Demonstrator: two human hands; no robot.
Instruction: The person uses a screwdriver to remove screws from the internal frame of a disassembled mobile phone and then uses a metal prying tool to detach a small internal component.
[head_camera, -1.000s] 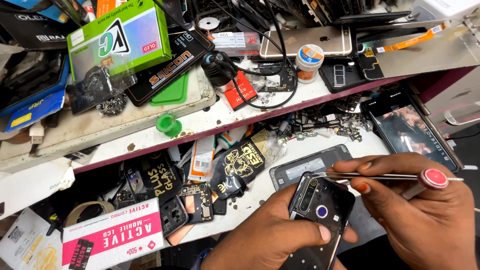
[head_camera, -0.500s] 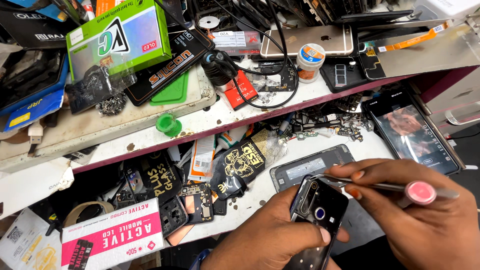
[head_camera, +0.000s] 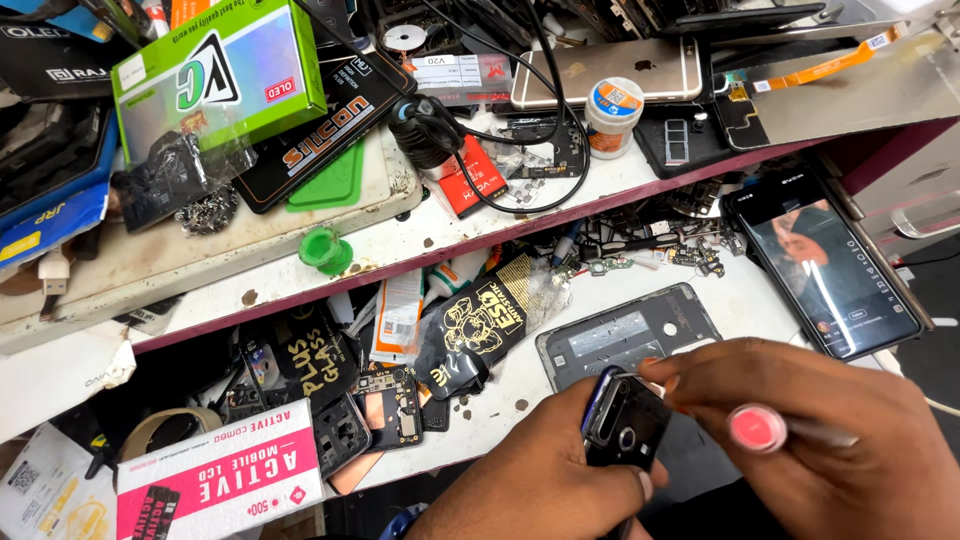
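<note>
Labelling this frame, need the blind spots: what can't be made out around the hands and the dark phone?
All head view:
- Tip of the red-capped metal tool: hidden under the right hand.
- Lower end of the dark phone with round camera lens: covered by the left hand and cut by the bottom edge.
- Contact point of tool on phone: not visible.
- Small loose parts beside the lit smartphone: too small.

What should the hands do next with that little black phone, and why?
Probably ease the tool tip down onto the black phone near its camera. The left hand grips the phone from below, and the right hand holds a slim tool with a pink cap over its top edge. The tip is hidden.
</note>
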